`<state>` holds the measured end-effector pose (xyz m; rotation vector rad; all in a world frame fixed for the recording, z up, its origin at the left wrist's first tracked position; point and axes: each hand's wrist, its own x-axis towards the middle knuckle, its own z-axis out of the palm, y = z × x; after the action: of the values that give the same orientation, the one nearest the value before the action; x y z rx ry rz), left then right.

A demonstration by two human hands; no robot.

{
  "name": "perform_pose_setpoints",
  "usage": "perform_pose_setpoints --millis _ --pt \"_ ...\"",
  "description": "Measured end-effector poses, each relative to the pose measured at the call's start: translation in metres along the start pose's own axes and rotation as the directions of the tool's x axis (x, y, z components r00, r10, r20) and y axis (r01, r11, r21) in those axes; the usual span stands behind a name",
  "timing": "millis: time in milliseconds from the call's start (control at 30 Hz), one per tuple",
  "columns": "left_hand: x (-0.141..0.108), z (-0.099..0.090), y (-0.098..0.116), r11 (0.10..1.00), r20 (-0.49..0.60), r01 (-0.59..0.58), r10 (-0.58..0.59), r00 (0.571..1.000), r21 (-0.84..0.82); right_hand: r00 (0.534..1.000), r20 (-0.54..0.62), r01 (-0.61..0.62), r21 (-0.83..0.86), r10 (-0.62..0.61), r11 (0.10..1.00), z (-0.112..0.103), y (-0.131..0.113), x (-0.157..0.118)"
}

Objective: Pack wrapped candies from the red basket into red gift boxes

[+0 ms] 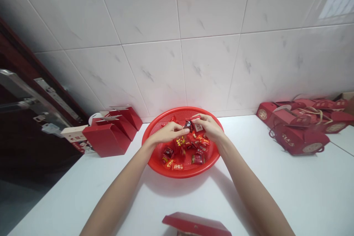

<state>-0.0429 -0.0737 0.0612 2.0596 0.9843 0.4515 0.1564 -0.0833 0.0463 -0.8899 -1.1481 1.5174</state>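
Note:
Both my hands are over a red perforated plastic basket [181, 174] that holds several wrapped candies [177, 167]. Between the thumb and fingers of my left hand [168, 132] is a dark-wrapped candy [188, 125]. My right hand [210, 127] pinches a red-and-white wrapped candy [198, 127] at the basket's right side. Below the hands, red and dark wrappers with gold print lie loose in the basket. At the lower edge, nearest to me, the top of a red paper box [196, 224] shows with its flap raised; its inside is mostly hidden.
Several red gift boxes [107, 138] stand at the left by the wall. More red boxes with handles [300, 136] are grouped at the right. The white table [116, 195] meets a tiled wall [155, 66] behind the basket. A dark door with a metal handle [19, 105] is at the left.

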Motion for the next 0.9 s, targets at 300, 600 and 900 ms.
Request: perform_pose_setpoints --millis 300,600,900 --pt "0.007 0.002 0.001 0.999 -0.276 -0.041 0.029 0.961 -0.036 0.997 0.067 0.044 -0.050 -0.041 0.998 -0.003 0.003 0.000" --pt "0.008 0.002 -0.005 0.990 -0.309 -0.124 0.097 0.946 -0.071 0.995 0.075 0.077 -0.068 -0.072 0.995 -0.001 0.002 0.000" --pt "0.009 0.004 -0.003 0.980 -0.359 -0.107 0.041 0.932 -0.166 0.988 0.121 0.114 -0.125 -0.099 0.986 0.000 -0.001 -0.006"
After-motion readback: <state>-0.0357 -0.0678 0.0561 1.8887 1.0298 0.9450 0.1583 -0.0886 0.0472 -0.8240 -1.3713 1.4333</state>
